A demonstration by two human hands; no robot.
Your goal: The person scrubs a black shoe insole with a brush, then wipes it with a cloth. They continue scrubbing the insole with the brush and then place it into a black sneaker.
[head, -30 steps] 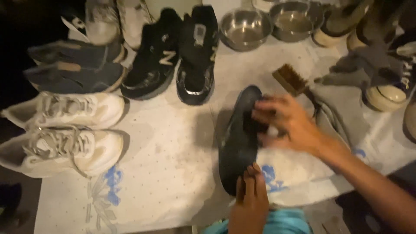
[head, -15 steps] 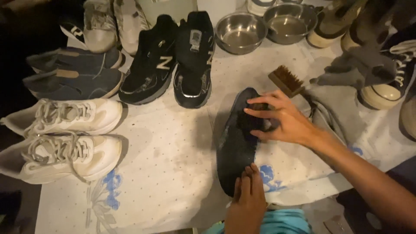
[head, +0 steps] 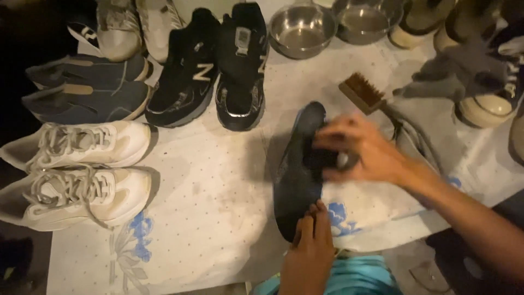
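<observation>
- My left hand (head: 308, 251) pins the near end of a dark insole (head: 297, 175), fingers laid flat and close together on its heel.
- My right hand (head: 363, 150) is blurred; its fingers curl around a small dark thing pressed on the insole's upper half. I cannot tell what that thing is.
- The insole lies lengthwise on the desk (head: 218, 191), on a white dotted cloth with blue flowers, its toe pointing away from me.
- A wooden brush (head: 363, 93) with brown bristles lies just beyond my right hand, apart from it.
- Loose grey laces (head: 415, 134) trail beside that hand.
- A pair of black sneakers (head: 210, 68) stands to the far left of the insole, toes toward me.
- Two white sneakers (head: 76, 169) lie on their sides at the left edge, and a dark blue pair (head: 87, 90) sits above them.
- Two steel bowls (head: 303, 30) stand at the far edge of the desk.
- A grey cloth (head: 458, 74) is draped over a pale-soled shoe at the far right.
</observation>
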